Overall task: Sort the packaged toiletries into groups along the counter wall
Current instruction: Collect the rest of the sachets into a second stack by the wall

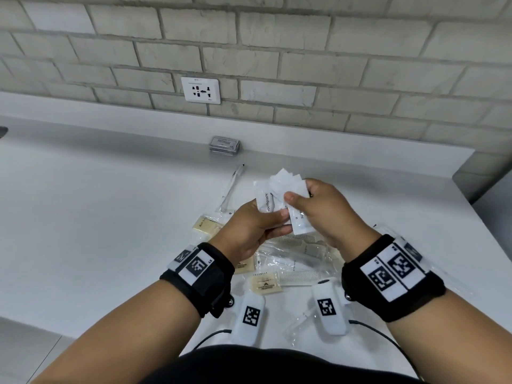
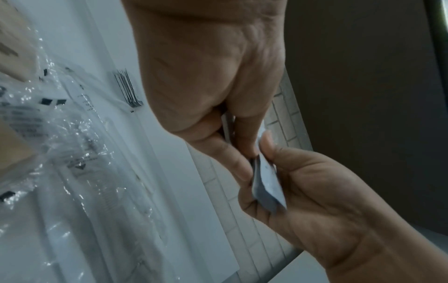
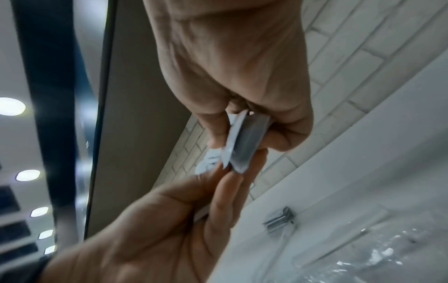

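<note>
Both hands meet above the counter [image 1: 110, 189], sharing a fan of white sachets [image 1: 288, 187]. Left hand [image 1: 255, 231] pinches the toothpaste packet [image 1: 264, 202] between thumb and fingers; right hand [image 1: 324, 212] clamps the other sachets with thumb over curled fingers. Below them lie bagged combs [image 1: 297, 277], soap bars [image 1: 264, 284] and a wrapped toothbrush [image 1: 231, 188]. A dark packet stack [image 1: 224, 145] sits against the brick wall [image 1: 277, 51].

Right hand [image 3: 232, 72] and left hand [image 3: 150, 226] pinch white sachets [image 3: 240, 141]; wall behind.
</note>
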`<state>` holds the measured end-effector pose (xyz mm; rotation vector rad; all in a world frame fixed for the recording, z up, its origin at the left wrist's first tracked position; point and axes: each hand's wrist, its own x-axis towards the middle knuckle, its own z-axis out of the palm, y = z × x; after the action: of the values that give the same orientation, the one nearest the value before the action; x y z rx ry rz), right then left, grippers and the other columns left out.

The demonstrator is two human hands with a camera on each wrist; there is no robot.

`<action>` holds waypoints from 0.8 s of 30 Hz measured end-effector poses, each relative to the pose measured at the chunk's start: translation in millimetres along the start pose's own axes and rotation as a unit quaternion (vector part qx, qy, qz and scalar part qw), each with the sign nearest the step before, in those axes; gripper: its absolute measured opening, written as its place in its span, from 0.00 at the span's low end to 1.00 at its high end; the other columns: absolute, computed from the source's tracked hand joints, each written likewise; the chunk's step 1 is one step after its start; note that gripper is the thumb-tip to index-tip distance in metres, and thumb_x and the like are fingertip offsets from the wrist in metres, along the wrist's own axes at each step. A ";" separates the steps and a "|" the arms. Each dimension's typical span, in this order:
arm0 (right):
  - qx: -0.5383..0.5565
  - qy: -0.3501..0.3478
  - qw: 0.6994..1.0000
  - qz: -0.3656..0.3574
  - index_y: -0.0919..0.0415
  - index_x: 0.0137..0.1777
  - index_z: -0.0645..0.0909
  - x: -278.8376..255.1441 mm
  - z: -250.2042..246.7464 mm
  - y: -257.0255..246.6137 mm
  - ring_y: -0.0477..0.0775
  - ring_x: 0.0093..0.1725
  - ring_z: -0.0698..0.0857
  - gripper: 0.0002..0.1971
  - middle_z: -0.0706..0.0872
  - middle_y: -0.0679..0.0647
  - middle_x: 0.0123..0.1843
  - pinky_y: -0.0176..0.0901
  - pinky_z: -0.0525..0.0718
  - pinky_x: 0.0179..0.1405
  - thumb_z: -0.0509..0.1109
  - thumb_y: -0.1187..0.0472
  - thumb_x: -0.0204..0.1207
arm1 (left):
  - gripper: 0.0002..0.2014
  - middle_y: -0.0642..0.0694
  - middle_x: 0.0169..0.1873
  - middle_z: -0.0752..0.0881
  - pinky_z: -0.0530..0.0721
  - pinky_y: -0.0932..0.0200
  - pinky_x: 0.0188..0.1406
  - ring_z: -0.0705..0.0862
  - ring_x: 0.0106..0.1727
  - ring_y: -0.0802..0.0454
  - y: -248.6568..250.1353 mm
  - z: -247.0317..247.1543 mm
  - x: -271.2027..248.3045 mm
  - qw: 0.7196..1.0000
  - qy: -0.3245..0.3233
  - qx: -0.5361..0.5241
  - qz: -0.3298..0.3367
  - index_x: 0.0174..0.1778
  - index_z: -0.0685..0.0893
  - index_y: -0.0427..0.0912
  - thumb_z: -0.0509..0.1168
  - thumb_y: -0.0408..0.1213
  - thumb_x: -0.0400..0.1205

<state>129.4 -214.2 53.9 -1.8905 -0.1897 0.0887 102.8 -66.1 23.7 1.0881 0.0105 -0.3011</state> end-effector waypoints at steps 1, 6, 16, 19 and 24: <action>-0.048 -0.006 0.999 -0.004 0.54 0.53 0.84 0.0 3.2 2.4 0.58 0.49 0.89 0.09 0.89 0.55 0.52 0.60 0.87 0.54 0.70 0.52 0.76 | 0.10 0.46 0.38 0.91 0.90 0.60 0.45 0.90 0.41 0.52 -0.3 -0.2 -0.6 1.000 -0.008 0.015 -0.006 0.56 0.82 0.34 0.63 0.22 0.81; -0.088 -0.004 0.996 -0.029 0.56 0.59 0.80 2.4 -13.5 -6.4 0.54 0.50 0.88 0.09 0.89 0.51 0.50 0.47 0.84 0.53 0.68 0.57 0.81 | 0.16 0.42 0.47 0.91 0.87 0.64 0.28 0.90 0.38 0.49 10.7 -15.1 -0.6 0.994 0.009 0.091 -0.055 0.68 0.70 0.35 0.61 0.35 0.86; -0.439 -0.263 0.852 -0.114 0.56 0.47 0.74 8.2 -5.7 -33.9 0.55 0.46 0.81 0.08 0.81 0.50 0.47 0.49 0.78 0.45 0.70 0.54 0.79 | 0.07 0.46 0.37 0.89 0.77 0.69 0.22 0.87 0.31 0.56 47.5 -16.1 -0.5 0.889 -0.130 0.421 -0.128 0.50 0.83 0.39 0.71 0.27 0.78; -0.289 -0.181 0.939 -0.053 0.53 0.53 0.72 4.8 -7.6 -19.4 0.53 0.45 0.83 0.09 0.84 0.52 0.48 0.46 0.79 0.41 0.69 0.54 0.80 | 0.12 0.44 0.40 0.87 0.72 0.68 0.21 0.82 0.28 0.58 52.4 -27.4 -1.5 0.938 -0.088 0.323 -0.085 0.52 0.78 0.42 0.71 0.28 0.77; -0.084 -0.058 0.995 0.007 0.52 0.62 0.73 2.8 2.8 -14.1 0.57 0.47 0.87 0.13 0.85 0.53 0.51 0.55 0.89 0.41 0.65 0.49 0.81 | 0.19 0.46 0.54 0.84 0.79 0.55 0.52 0.83 0.53 0.49 32.5 -24.2 0.5 0.992 -0.027 0.122 -0.005 0.65 0.77 0.43 0.64 0.48 0.81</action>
<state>130.5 -206.7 66.5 -2.0563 -0.2701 0.1989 114.6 -31.2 40.6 1.3222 -0.0712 -0.3478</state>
